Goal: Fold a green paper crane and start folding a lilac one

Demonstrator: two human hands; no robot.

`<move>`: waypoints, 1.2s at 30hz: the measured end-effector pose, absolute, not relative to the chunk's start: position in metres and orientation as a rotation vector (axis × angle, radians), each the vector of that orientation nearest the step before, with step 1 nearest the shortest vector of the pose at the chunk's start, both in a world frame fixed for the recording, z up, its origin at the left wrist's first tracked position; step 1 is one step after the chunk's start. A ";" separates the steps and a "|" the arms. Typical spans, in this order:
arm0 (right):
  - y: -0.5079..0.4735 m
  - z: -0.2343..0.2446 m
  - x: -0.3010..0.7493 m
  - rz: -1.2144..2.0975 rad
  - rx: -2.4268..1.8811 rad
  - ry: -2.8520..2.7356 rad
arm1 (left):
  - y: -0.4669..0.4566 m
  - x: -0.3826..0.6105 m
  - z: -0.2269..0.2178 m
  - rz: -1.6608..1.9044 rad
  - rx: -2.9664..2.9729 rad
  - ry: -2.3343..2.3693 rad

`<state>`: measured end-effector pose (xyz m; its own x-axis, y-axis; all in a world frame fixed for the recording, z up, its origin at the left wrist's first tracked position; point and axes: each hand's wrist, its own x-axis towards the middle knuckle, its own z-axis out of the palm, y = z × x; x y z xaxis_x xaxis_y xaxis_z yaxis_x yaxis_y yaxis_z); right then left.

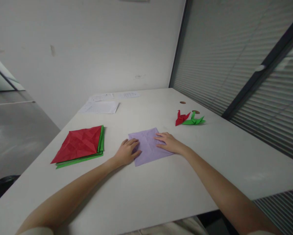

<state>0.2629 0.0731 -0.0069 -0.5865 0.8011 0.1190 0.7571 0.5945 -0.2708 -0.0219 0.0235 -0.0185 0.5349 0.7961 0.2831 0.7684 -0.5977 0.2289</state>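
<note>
A creased lilac paper square [148, 143] lies flat on the white table [161, 189] in front of me. My left hand [127, 151] rests on its left edge with the fingers curled and the fingertips pressing the paper. My right hand [168, 142] lies flat on the right part of the sheet, fingers stretched out and pointing left. Neither hand lifts the paper.
A red creased sheet [79, 143] tops a stack of green sheets [101, 143] at the left. A folded red paper figure [181, 118] and a green one [194, 120] sit at the right rear. White printed papers [100, 107] lie by the far wall. Window blinds [246, 65] run along the right.
</note>
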 end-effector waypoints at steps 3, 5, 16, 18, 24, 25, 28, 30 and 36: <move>0.074 -0.007 0.263 0.284 -1.303 -2.600 | 0.024 -0.022 -0.020 0.537 2.684 1.382; 0.074 -0.008 0.263 0.279 -1.308 -2.602 | 0.023 -0.022 -0.019 0.531 2.694 1.370; 0.065 0.002 0.249 0.263 -1.090 -2.512 | 0.012 -0.017 -0.007 0.542 2.800 1.322; 0.061 0.003 0.245 0.331 -1.016 -2.568 | 0.008 -0.015 -0.002 0.521 2.830 1.295; 0.061 0.005 0.247 0.425 -1.037 -2.625 | 0.008 -0.017 0.012 0.510 2.818 1.102; 0.060 0.006 0.248 0.437 -1.056 -2.617 | 0.010 -0.019 0.012 0.510 2.816 1.094; 0.059 0.012 0.252 0.493 -1.079 -2.613 | 0.015 -0.023 0.009 0.472 2.839 1.048; 0.058 0.013 0.253 0.505 -1.089 -2.617 | 0.016 -0.023 0.006 0.422 2.889 1.052; 0.058 0.011 0.256 0.550 -1.066 -2.632 | 0.009 -0.016 0.003 0.286 2.952 1.094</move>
